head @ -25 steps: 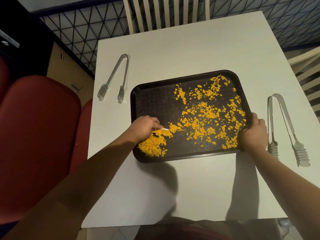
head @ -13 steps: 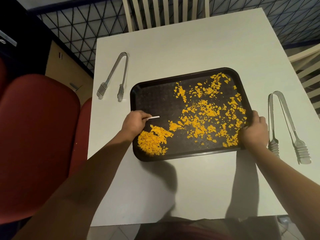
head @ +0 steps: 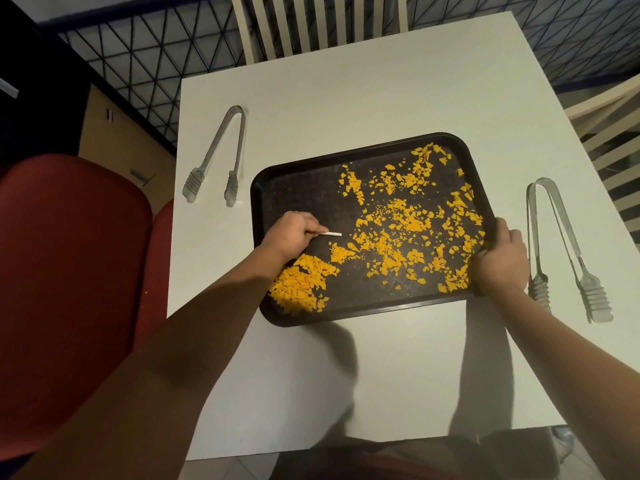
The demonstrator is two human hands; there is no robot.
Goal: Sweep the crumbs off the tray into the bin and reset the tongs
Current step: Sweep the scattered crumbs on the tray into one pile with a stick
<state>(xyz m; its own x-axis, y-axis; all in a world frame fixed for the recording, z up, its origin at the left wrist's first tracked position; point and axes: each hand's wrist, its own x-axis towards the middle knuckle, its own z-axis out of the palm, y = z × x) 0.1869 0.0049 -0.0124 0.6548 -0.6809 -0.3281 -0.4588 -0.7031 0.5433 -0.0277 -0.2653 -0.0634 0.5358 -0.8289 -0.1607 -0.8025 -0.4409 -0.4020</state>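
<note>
Crumbs (head: 398, 233) mostly still scattered on tray (head: 263, 188), centre frame; small pile lower left. Left hand (head: 291, 235) pinches white scraper (head: 330, 234), right hand (head: 498, 258) grips tray edge. Tongs (head: 218, 157) untouched; bin unseen.

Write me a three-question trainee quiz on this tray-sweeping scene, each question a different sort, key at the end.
1. True or false: the right hand grips the rim of the dark rectangular plastic tray.
2. What does the left hand hold? A) metal tongs B) a thin white stick C) a cloth
3. Fill in: the densest heap of orange crumbs lies in the tray's near-____ corner.

Key: 1 true; 2 B; 3 left. Both pairs of metal tongs lie untouched on the white table.
</note>
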